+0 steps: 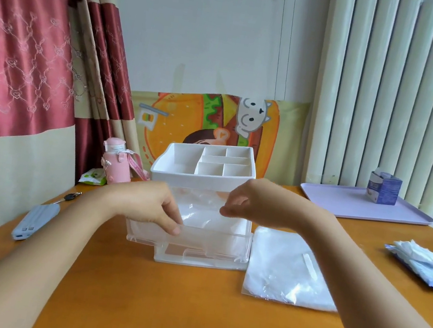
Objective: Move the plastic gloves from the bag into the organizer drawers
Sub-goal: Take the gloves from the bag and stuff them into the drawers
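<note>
Drawer point(211, 239) stands pulled out of the organizer point(201, 181) — left hand point(146, 204) grips its front rim, probably to steady it, while right hand point(254, 201) pinches flimsy gloves point(201, 215) over it.

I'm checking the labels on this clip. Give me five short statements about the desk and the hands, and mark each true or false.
1. The bag lies flat on the table, right of the organizer. True.
2. All drawers are pushed shut. False: the upper drawer is pulled out, with gloves in it.
3. The pink bottle stands on the purple tray. False: it stands left of the organizer; the tray holds a small blue box.
4. The left hand holds the drawer's front. True.
5. The right hand lies flat on the table. False: it is raised over the drawer, fingertips pinching the gloves.
</note>
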A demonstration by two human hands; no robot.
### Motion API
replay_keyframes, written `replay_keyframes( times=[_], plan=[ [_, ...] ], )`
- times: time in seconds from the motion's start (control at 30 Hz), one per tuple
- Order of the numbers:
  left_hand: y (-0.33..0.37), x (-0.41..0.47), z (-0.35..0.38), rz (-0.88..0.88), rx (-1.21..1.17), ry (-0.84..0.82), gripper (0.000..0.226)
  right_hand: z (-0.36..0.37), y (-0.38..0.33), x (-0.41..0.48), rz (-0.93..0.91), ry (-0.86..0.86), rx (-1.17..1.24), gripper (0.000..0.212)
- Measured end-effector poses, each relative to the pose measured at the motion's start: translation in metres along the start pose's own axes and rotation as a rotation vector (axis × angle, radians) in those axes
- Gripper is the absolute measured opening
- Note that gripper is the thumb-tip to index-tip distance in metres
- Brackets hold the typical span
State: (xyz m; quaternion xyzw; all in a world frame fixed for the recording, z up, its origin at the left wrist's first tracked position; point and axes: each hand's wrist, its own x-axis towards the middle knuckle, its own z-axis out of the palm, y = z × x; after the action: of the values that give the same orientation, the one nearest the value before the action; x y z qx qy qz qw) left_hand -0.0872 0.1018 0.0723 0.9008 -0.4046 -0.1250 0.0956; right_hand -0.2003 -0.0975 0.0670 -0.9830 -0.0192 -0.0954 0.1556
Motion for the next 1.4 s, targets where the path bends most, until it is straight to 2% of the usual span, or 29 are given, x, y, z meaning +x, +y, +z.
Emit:
replay_keyframes(
  times=[0.07,0.17,0.2,0.27,0.37,0.47,0.63,0.73,0.8,0.9,1.03,1.17,1.23,1.3,1.4],
  plan=[
    [0.01,-0.006,-0.001,0.052,-0.038,0.159,0.034,-0.008,0.009,-0.015,-0.012,0.136,0.073,0.034],
    [0.044,-0.019,0.011,0.207,-0.23,0.394,0.015,-0.016,0.033,-0.046,0.047,0.266,0.204,0.048],
    [0.058,-0.021,0.022,0.272,-0.332,0.446,0.007,-0.015,0.044,-0.057,0.088,0.298,0.228,0.049],
    [0.084,-0.017,0.049,0.372,-0.433,0.487,0.016,-0.009,0.067,-0.076,0.19,0.339,0.254,0.05],
    [0.117,0.001,0.102,0.377,-0.365,0.346,0.032,0.007,0.105,-0.092,0.355,0.327,0.204,0.049],
    [0.136,0.029,0.143,0.346,-0.319,0.222,0.03,0.025,0.145,-0.102,0.465,0.277,0.166,0.047],
    [0.142,0.078,0.167,0.298,-0.355,0.206,0.018,0.046,0.189,-0.108,0.689,0.297,0.188,0.041],
    [0.137,0.105,0.18,0.245,-0.355,0.207,0.016,0.053,0.208,-0.102,0.802,0.225,0.162,0.035],
    [0.135,0.121,0.187,0.222,-0.324,0.188,0.023,0.058,0.221,-0.095,0.853,0.162,0.192,0.045],
    [0.132,0.141,0.193,0.216,-0.274,0.155,0.047,0.06,0.23,-0.083,0.931,0.109,0.195,0.054],
    [0.135,0.158,0.199,0.183,-0.183,0.124,0.061,0.063,0.242,-0.081,0.935,0.174,0.195,0.043],
    [0.136,0.178,0.208,0.122,-0.105,0.106,0.07,0.069,0.256,-0.083,0.923,0.173,0.231,0.047],
    [0.135,0.188,0.21,0.097,-0.045,0.096,0.077,0.069,0.264,-0.081,0.936,0.17,0.273,0.038],
    [0.133,0.194,0.211,0.095,-0.022,0.101,0.081,0.068,0.268,-0.082,0.926,0.121,0.205,0.026],
    [0.129,0.197,0.216,0.098,-0.032,0.119,0.081,0.065,0.27,-0.09,0.834,0.065,0.068,0.022]
  ],
)
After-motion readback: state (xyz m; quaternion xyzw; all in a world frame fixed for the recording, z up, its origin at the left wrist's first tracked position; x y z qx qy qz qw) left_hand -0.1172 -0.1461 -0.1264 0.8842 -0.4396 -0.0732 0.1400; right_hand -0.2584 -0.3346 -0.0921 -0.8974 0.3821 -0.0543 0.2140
